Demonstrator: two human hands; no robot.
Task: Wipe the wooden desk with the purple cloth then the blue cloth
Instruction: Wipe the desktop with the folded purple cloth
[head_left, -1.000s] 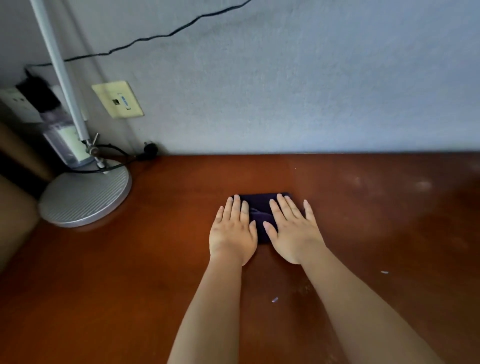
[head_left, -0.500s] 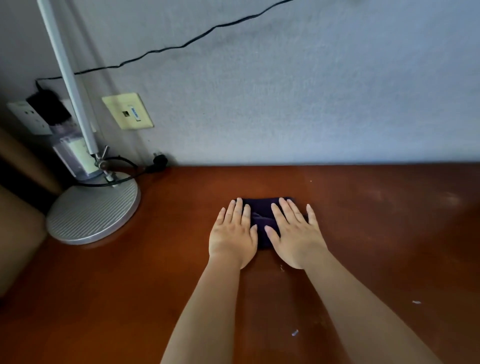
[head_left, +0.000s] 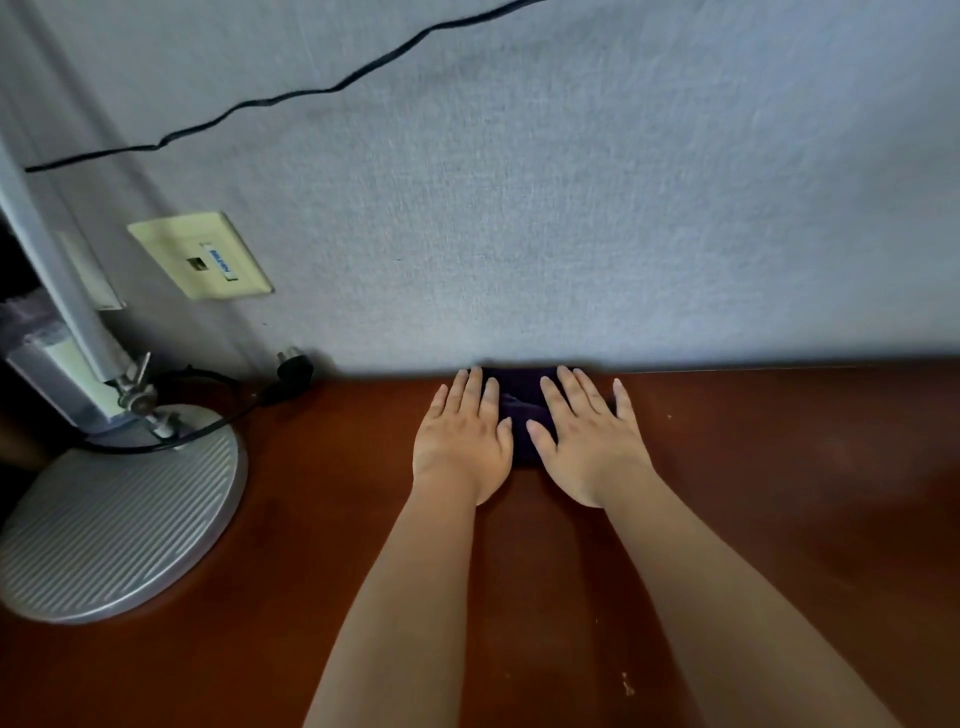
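Note:
A dark purple cloth (head_left: 522, 410) lies folded on the reddish-brown wooden desk (head_left: 779, 493), right up against the grey wall at the desk's back edge. My left hand (head_left: 462, 441) presses flat on the cloth's left part, fingers straight and pointing at the wall. My right hand (head_left: 587, 436) presses flat on its right part in the same way. Most of the cloth is hidden under both palms; only a strip between the hands and its far edge shows. No blue cloth is in view.
A grey desk lamp with a round ribbed base (head_left: 114, 519) and slanted pole (head_left: 47, 270) stands at the left. A black cable and plug (head_left: 291, 371) lie behind it. A yellowed wall socket (head_left: 200, 254) sits on the wall. Small white specks (head_left: 627, 685) dot the front desk.
Both hands have pushed the purple cloth away from me across the desk until it reached the wall. The hands stayed flat on it throughout.

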